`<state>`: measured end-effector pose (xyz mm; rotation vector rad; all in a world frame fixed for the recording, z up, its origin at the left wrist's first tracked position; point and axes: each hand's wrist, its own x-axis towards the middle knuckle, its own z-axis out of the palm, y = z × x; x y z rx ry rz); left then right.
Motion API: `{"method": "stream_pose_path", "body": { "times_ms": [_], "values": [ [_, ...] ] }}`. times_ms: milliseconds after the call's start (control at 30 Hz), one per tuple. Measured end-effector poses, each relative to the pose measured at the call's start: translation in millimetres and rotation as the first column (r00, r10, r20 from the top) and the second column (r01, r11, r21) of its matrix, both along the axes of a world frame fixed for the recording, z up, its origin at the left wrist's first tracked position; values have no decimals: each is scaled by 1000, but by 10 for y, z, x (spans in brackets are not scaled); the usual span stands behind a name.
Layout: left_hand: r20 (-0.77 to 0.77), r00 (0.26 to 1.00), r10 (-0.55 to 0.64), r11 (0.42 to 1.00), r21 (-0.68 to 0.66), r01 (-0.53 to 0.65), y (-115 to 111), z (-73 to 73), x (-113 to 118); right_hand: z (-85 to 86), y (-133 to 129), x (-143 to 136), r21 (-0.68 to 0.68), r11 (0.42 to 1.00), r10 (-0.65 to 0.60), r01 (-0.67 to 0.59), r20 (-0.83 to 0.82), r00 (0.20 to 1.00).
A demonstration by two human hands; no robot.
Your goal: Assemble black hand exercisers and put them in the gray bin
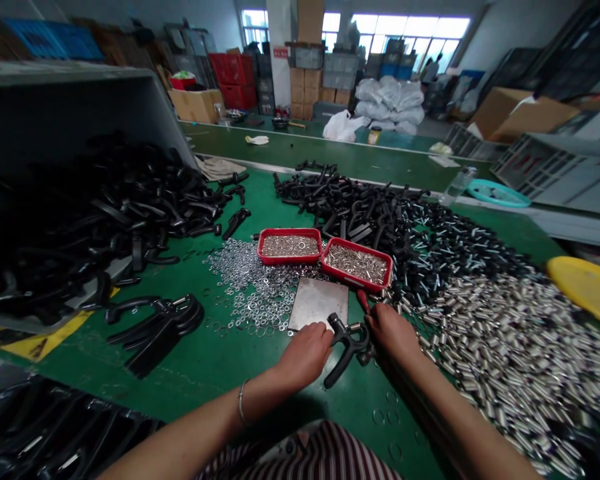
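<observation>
My left hand (pixel 307 353) is closed on one side of a black clamp (pixel 350 347) with a Y-shaped body and a small metal spring. Just right of it, my right hand (pixel 393 331) is curled around a tool with a red handle (pixel 363 301); the tool's working end is hidden or too small to make out. Beyond the clamp a square metal plate (pixel 319 301) lies on the green table. Behind it stand two red trays, a left tray (pixel 290 261) with tiny rings and a right tray (pixel 330 269) with small metal pins.
Loose washers (pixel 260 287) spread left of the plate. Metal springs (pixel 510 347) heap up at right, below black-headed screws (pixel 455 233). Black clamp parts (pixel 350 200) pile behind the trays and fill a tipped grey bin (pixel 165 100). Several clamps (pixel 160 320) lie at left.
</observation>
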<state>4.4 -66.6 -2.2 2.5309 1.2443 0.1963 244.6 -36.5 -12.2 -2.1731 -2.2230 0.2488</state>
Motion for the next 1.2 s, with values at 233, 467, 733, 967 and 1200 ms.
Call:
{"method": "stream_pose_path", "body": {
  "times_ms": [233,467,733,967,1200],
  "values": [
    [84,973,213,962,156,-224,88,44,-212,93,56,293,-78,996,-69,33,-527,847],
    [152,947,284,934,179,-309,471,97,-571,322,65,214,-148,984,-171,103,-948,269],
    [318,927,199,980,-44,-195,718,-113,-537,278,370,-543,-23,987,-43,160,-992,120],
    [299,919,256,967,-61,-249,661,-113,-499,-7,496,-887,-25,996,-42,80,-975,220],
    [285,923,261,965,-105,-240,707,-150,-502,-4,502,-870,-62,997,-73,54,-970,233]
  ]
}}
